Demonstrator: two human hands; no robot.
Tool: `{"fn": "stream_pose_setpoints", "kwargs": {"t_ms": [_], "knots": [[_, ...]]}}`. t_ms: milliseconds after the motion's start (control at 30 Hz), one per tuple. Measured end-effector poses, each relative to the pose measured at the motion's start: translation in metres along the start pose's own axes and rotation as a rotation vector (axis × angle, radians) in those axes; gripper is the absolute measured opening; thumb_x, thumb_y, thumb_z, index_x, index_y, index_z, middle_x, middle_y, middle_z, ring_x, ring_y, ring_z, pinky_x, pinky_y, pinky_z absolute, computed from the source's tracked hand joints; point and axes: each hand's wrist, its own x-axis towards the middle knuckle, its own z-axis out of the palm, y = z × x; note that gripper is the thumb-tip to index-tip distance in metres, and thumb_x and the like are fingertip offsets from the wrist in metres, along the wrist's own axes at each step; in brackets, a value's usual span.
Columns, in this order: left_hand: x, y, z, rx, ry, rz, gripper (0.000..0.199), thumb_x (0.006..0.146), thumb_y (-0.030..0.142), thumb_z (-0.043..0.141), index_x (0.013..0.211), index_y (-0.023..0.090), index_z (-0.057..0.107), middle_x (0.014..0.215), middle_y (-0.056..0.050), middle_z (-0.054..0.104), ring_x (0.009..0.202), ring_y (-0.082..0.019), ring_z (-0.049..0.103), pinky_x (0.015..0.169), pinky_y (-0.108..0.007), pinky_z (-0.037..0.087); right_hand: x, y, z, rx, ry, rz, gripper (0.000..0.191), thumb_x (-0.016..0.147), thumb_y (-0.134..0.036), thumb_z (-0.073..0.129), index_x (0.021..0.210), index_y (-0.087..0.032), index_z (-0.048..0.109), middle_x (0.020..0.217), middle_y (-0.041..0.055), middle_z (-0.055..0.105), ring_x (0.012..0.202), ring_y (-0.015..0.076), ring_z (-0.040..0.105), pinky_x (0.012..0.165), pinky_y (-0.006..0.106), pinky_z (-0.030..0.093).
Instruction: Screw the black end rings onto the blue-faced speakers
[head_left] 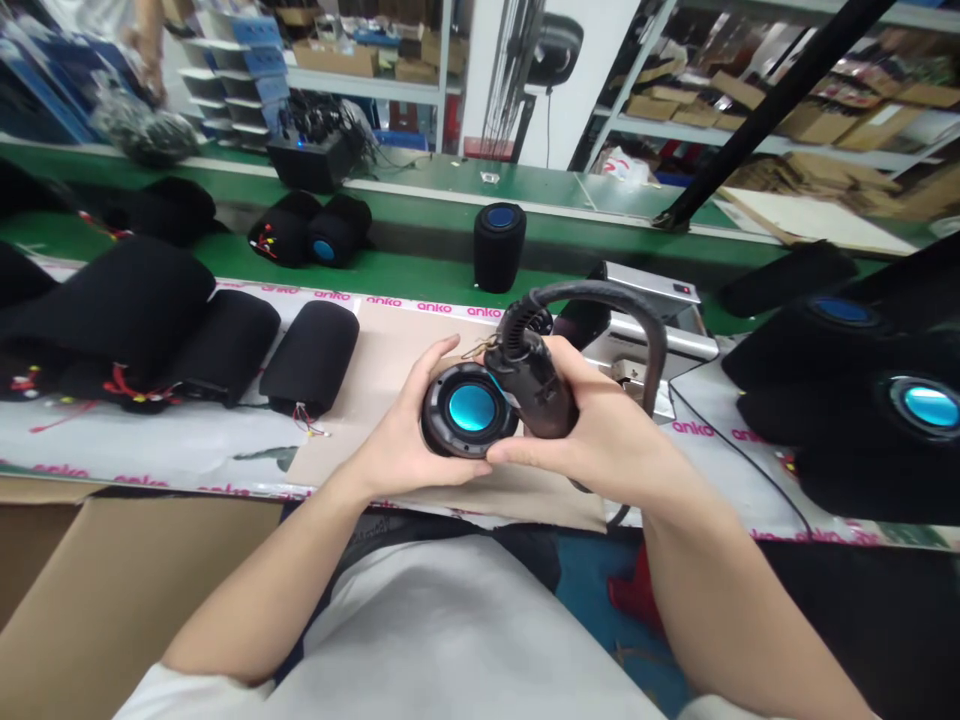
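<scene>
In the head view, my left hand (pixel 401 440) curls round the left side of a black cylindrical speaker (pixel 435 410), its shiny blue round end facing up. My right hand (pixel 611 430) grips a black corded electric screwdriver (pixel 529 385) over the speaker's right side. The right thumb reaches to the speaker's lower rim. A thick black cable arches from the top of the screwdriver to the right. The screwdriver's tip is hidden. Beneath the hands lies a sheet of brown cardboard (pixel 352 440).
Several black cylinders with loose wires (pixel 311 355) lie to the left. One speaker (pixel 499 250) stands on the green bench (pixel 420 270) beyond. A silver machine with a red switch (pixel 652 300) is behind my right hand. More speakers (pixel 847 400) stack at the right. A person's arm (pixel 146 50) shows far left.
</scene>
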Motion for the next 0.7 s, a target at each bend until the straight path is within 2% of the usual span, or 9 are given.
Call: {"fn": "stream_pose_setpoints", "kwargs": {"t_ms": [133, 300, 400, 467, 533, 600, 700], "knots": [[0.0, -0.001, -0.001, 0.027, 0.012, -0.011, 0.119, 0.068, 0.043, 0.102, 0.165, 0.035, 0.033, 0.162, -0.014, 0.057, 0.15, -0.038, 0.059, 0.124, -0.054, 0.052, 0.005, -0.002, -0.006, -0.013, -0.066, -0.004, 0.077, 0.076, -0.031, 0.096, 0.145, -0.034, 0.061, 0.107, -0.0031, 0.073, 0.098, 0.0216, 0.074, 0.097, 0.034, 0.063], [-0.003, -0.006, 0.002, 0.021, 0.059, -0.011, 0.122, 0.065, 0.051, 0.103, 0.164, 0.035, 0.035, 0.167, -0.015, 0.051, 0.154, -0.041, 0.053, 0.128, -0.059, 0.047, 0.004, -0.01, -0.002, -0.103, -0.037, 0.005, 0.07, 0.078, -0.029, 0.093, 0.141, -0.035, 0.063, 0.122, -0.002, 0.074, 0.108, 0.0246, 0.073, 0.099, 0.036, 0.062], [-0.005, -0.012, 0.004, 0.006, 0.079, 0.028, 0.119, 0.067, 0.051, 0.102, 0.164, 0.036, 0.035, 0.168, -0.014, 0.049, 0.155, -0.041, 0.051, 0.129, -0.058, 0.045, 0.001, -0.015, 0.003, -0.158, -0.012, 0.038, 0.068, 0.08, -0.027, 0.089, 0.141, -0.037, 0.062, 0.113, -0.0031, 0.076, 0.1, 0.0236, 0.073, 0.101, 0.039, 0.06], [-0.006, -0.016, 0.005, -0.013, 0.08, 0.057, 0.121, 0.065, 0.054, 0.103, 0.164, 0.038, 0.034, 0.167, -0.014, 0.049, 0.155, -0.04, 0.052, 0.129, -0.058, 0.044, -0.001, -0.015, 0.005, -0.17, -0.012, 0.065, 0.063, 0.08, -0.03, 0.09, 0.137, -0.036, 0.064, 0.105, -0.0032, 0.076, 0.092, 0.0227, 0.072, 0.096, 0.038, 0.061], [-0.005, -0.019, 0.005, -0.041, 0.087, 0.077, 0.124, 0.06, 0.063, 0.102, 0.161, 0.038, 0.036, 0.166, -0.014, 0.051, 0.154, -0.042, 0.053, 0.129, -0.06, 0.044, -0.002, -0.013, 0.005, -0.167, -0.007, 0.081, 0.062, 0.078, -0.034, 0.092, 0.134, -0.034, 0.065, 0.107, -0.0029, 0.076, 0.09, 0.0223, 0.072, 0.09, 0.036, 0.061], [-0.005, -0.019, 0.005, -0.054, 0.095, 0.068, 0.118, 0.058, 0.069, 0.1, 0.156, 0.034, 0.043, 0.161, -0.015, 0.055, 0.151, -0.043, 0.055, 0.128, -0.06, 0.045, -0.002, -0.008, 0.005, -0.16, 0.012, 0.086, 0.065, 0.077, -0.038, 0.094, 0.135, -0.035, 0.064, 0.113, -0.0029, 0.075, 0.093, 0.0227, 0.072, 0.089, 0.036, 0.061], [-0.003, -0.014, 0.006, -0.052, 0.13, 0.021, 0.098, 0.066, 0.064, 0.098, 0.145, 0.031, 0.052, 0.154, -0.014, 0.061, 0.143, -0.04, 0.062, 0.123, -0.057, 0.051, 0.0, -0.001, 0.004, -0.111, 0.019, 0.082, 0.068, 0.077, -0.039, 0.094, 0.137, -0.035, 0.063, 0.121, -0.0031, 0.075, 0.104, 0.0249, 0.072, 0.094, 0.037, 0.06]]}}
